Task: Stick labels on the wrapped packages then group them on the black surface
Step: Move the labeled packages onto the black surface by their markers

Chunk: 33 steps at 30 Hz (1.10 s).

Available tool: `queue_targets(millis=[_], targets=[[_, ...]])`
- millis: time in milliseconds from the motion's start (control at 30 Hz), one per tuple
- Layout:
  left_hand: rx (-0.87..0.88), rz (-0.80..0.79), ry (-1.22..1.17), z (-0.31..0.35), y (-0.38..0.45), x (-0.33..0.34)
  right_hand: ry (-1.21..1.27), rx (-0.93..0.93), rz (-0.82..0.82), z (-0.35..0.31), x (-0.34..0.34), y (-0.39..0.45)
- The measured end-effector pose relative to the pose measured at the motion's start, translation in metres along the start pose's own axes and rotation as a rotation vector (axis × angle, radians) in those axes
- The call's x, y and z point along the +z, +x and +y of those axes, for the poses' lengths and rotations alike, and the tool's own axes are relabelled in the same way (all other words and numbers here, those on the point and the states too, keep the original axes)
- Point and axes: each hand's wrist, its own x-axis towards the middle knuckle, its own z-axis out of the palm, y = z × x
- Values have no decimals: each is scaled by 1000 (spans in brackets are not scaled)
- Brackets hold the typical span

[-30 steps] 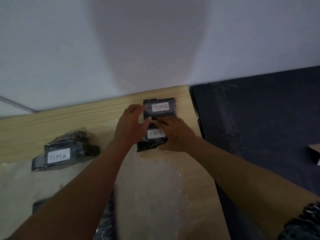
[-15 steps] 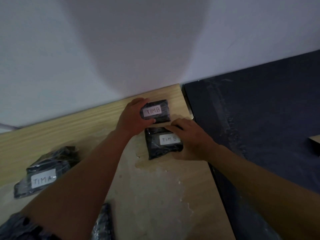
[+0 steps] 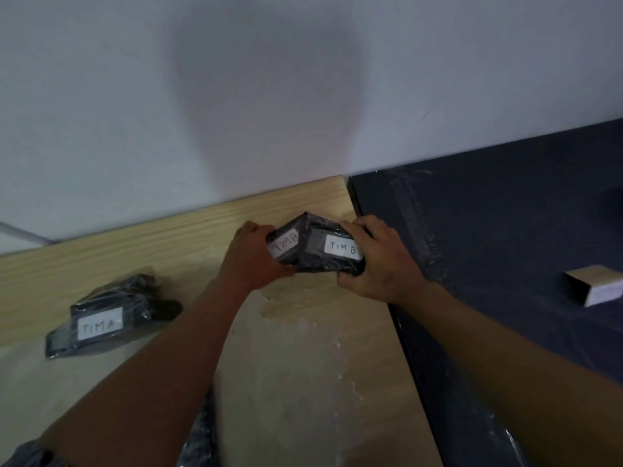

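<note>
L hand (image 3: 253, 261) grips one TIM B pkg (image 3: 285, 246), R hand (image 3: 377, 261) grips the other (image 3: 332, 256); pkgs touching, tilted, at bench (image 3: 303, 365) far right corner.

Two labelled packages (image 3: 317, 247) in both hands' grip, above wooden table (image 3: 168, 244).
</note>
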Motion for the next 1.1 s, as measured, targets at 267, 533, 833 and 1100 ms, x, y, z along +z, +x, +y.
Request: queue_targets(millis=[267, 533, 833, 1100], targets=[[43, 183, 0, 2, -71, -48, 6, -23, 118, -58, -32, -20], [141, 320, -5, 24, -153, -83, -101, -118, 156, -98, -68, -72], [134, 419, 27, 64, -219, -87, -97, -164, 226, -106, -110, -116], [136, 556, 42, 152, -231, -58, -81, -195, 261, -40, -164, -163]])
